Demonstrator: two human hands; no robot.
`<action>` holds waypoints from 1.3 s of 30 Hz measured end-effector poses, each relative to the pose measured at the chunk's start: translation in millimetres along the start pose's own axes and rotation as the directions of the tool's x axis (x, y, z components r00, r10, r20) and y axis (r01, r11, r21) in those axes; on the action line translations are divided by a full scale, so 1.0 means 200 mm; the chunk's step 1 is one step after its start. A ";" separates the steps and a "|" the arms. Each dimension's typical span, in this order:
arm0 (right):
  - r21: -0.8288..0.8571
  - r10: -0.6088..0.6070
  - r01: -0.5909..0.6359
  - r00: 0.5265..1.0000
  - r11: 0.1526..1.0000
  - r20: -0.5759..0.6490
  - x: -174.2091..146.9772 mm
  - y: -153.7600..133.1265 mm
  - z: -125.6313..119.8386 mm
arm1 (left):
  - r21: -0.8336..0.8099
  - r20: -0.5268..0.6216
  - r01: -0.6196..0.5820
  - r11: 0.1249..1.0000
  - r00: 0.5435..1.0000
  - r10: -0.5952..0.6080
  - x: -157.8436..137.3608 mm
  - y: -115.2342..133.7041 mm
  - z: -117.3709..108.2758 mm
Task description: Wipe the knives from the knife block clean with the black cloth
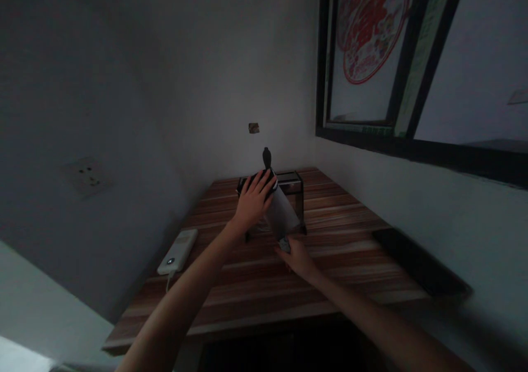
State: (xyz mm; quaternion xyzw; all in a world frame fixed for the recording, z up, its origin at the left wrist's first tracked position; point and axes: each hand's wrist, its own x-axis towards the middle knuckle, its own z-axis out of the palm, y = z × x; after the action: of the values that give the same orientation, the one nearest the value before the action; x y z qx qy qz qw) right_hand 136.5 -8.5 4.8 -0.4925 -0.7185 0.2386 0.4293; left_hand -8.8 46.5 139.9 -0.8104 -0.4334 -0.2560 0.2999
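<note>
A wide grey blade [281, 210], apparently a cleaver's, slants in front of a dark rack [296, 196] at the back of the wooden table. My right hand [299, 257] is closed around the short silvery handle [284, 244] at the blade's lower end. My left hand [253, 200] lies with its fingers spread over a black part at the rack's top left, beside the blade's upper end. Its thumb is hidden. Just above those fingers a black handle [267, 156] sticks up. In the dim light I cannot tell whether the blade touches the rack.
A white power bank [178, 252] with a cable lies at the table's left side. On the right, by the wall, lies a flat black object [421, 262]. The striped wooden table [342, 223] stands between walls. A socket [86, 177] and a dark-framed window [371, 129] are on the walls.
</note>
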 end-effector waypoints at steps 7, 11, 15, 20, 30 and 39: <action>0.054 0.044 -0.046 0.998 0.997 0.033 -0.01 0.00 0.00 | -0.003 -0.018 0.020 1.000 1.000 -0.020 0.00 0.01 0.00; 0.064 0.043 -0.045 0.998 0.997 0.040 0.00 0.01 0.01 | 0.003 -0.019 0.034 0.999 0.999 -0.034 -0.01 0.02 0.00; 0.054 0.025 -0.027 0.999 0.998 0.040 0.00 0.00 0.00 | -0.005 -0.031 0.055 0.998 0.998 -0.055 -0.01 0.04 0.01; 0.048 0.031 -0.032 0.999 0.998 0.032 -0.01 -0.01 0.00 | -0.016 -0.043 0.050 0.999 0.998 -0.051 -0.03 0.07 0.02; 0.048 0.008 -0.010 1.000 0.999 0.023 0.00 0.00 0.00 | -0.037 0.036 -0.052 0.998 0.998 0.054 -0.16 0.21 0.05; 0.100 0.032 -0.036 0.999 0.994 0.041 0.00 0.01 0.00 | -0.064 0.096 -0.211 0.975 0.972 0.216 -0.28 0.32 0.07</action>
State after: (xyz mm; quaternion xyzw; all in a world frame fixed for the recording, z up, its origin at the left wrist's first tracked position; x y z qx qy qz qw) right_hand 137.5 -8.5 3.4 -0.4777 -0.7054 0.2912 0.4352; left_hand 20.8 -2.8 76.0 -0.8722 -0.3515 -0.1918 0.2811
